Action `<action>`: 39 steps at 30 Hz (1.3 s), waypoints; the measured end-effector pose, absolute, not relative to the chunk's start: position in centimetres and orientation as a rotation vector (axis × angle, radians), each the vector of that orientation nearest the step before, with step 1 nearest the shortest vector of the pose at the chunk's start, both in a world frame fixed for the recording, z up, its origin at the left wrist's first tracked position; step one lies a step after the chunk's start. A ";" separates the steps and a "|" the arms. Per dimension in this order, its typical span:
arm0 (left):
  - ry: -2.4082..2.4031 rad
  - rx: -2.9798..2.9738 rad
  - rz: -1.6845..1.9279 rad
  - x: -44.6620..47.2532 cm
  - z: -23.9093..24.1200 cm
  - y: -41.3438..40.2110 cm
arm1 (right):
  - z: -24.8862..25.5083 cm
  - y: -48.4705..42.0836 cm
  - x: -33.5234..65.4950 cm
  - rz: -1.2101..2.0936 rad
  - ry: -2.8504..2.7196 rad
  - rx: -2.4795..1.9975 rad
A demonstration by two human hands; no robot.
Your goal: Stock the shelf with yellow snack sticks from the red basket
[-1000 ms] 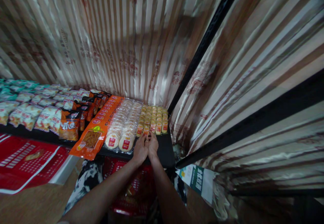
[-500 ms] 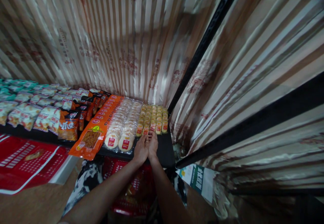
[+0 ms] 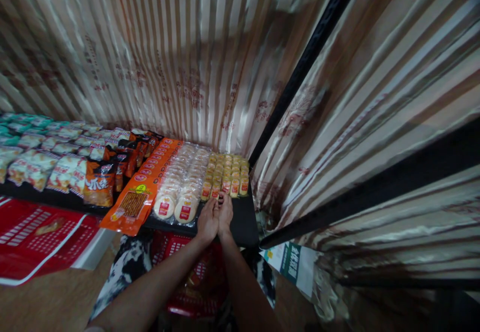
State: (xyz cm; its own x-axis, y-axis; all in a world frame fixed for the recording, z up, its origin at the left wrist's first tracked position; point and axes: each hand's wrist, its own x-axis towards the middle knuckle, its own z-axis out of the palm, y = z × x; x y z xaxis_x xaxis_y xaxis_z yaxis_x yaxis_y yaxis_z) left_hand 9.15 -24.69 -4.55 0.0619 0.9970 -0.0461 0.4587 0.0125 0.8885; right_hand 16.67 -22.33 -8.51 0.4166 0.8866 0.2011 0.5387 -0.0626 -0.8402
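My left hand (image 3: pixel 207 221) and my right hand (image 3: pixel 225 213) lie side by side on the black shelf (image 3: pixel 245 224), knuckles touching. Their fingers are drawn together, and the tips meet at the front row of small yellow snack packets (image 3: pixel 228 174). What the fingertips pinch is too small to make out. Just left of my left hand lie clear packs of round pale cakes (image 3: pixel 176 207) with red labels. Further left is a row of long orange packets (image 3: pixel 133 206).
More snack bags (image 3: pixel 63 169) fill the shelf to the left. A red basket (image 3: pixel 195 277) stands under my arms, with red printed bags (image 3: pixel 33 237) on the left. A black post (image 3: pixel 300 77) and striped curtains close in the back and right. A green and white paper (image 3: pixel 294 264) hangs lower right.
Both hands have crept slightly forward and up toward the yellow packets, staying pressed together. The view has shifted a little; nothing else has moved.
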 end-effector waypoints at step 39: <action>1.527 1.780 1.038 9.0 -7.6 -25.6 | -9.5 -22.4 16.9 0.378 -1.279 -1.630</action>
State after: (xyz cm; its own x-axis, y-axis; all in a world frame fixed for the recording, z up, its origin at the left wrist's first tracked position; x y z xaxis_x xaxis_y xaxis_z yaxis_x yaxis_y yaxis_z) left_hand 8.98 -25.62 -7.55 0.0473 0.9803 0.1916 0.5389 -0.1865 0.8214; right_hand 16.95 -22.41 -9.49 0.3945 0.8641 0.3127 0.5553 0.0470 -0.8303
